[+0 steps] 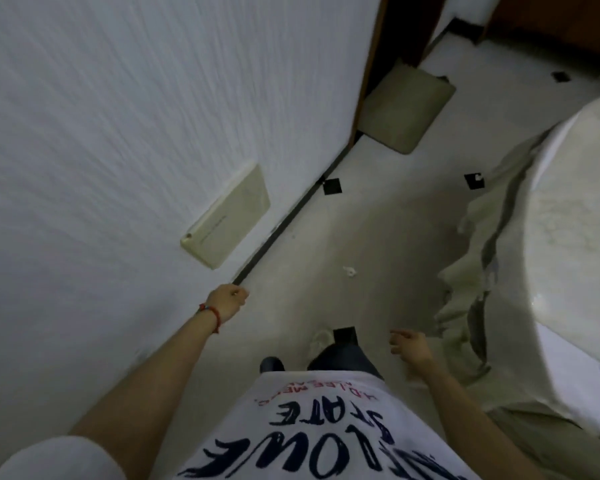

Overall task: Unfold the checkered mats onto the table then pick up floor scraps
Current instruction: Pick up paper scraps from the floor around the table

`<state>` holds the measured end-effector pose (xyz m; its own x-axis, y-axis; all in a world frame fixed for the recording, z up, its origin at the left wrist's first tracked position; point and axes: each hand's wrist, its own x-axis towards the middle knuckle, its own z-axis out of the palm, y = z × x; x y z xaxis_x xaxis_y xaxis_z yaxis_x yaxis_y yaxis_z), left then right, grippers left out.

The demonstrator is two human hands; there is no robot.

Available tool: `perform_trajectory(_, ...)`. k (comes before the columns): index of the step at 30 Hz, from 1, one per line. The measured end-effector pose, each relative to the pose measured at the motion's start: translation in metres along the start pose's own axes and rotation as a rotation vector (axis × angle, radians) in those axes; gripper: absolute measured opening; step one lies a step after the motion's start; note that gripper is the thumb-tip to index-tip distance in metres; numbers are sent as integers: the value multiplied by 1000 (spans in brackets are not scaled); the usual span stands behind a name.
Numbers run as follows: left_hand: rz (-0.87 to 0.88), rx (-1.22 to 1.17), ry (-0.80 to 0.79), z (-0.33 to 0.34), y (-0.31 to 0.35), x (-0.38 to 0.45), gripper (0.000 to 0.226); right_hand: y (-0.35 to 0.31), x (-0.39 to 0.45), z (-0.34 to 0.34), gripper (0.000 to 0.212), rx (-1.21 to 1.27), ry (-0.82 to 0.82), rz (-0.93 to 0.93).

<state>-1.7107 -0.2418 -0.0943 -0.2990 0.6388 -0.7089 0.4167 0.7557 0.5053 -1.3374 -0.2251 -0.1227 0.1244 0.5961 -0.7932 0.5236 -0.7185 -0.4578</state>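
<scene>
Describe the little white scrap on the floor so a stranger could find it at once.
Start at the black skirting strip along the foot of the white wall. On the pale floor just to its right lies the scrap. It is small, crumpled and white, whereas the nearby floor marks are flat black squares.

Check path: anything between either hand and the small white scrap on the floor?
Nothing visible. The small white scrap lies alone on bare pale floor tile, ahead of both the left hand and the right hand; the draped cloth hangs off to the right.
</scene>
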Motion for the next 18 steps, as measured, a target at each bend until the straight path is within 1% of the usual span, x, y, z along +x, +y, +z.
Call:
perform_trajectory(3,-24,38,-47,-6,26,29,26,-47,32,-11,31,55,14,-3)
perform_trajectory(6,-55,128,-100,-18,42,57,25,-94,57,-20,29,76,44,-9)
perform_trajectory(9,-113,164,-148,-32,58,97,24,-133,83,-27,29,134,72,-2)
perform_trajectory(12,-135,259,-219,-49,83,149,32,-161,112,-30,29,186,112,41)
perform_trajectory(16,-115,342,-305,-69,150,217,32,-188,134,-22,31,302,170,156)
perform_trajectory(18,-72,346,-330,-70,191,251,29,-198,142,-12,31,352,154,204)
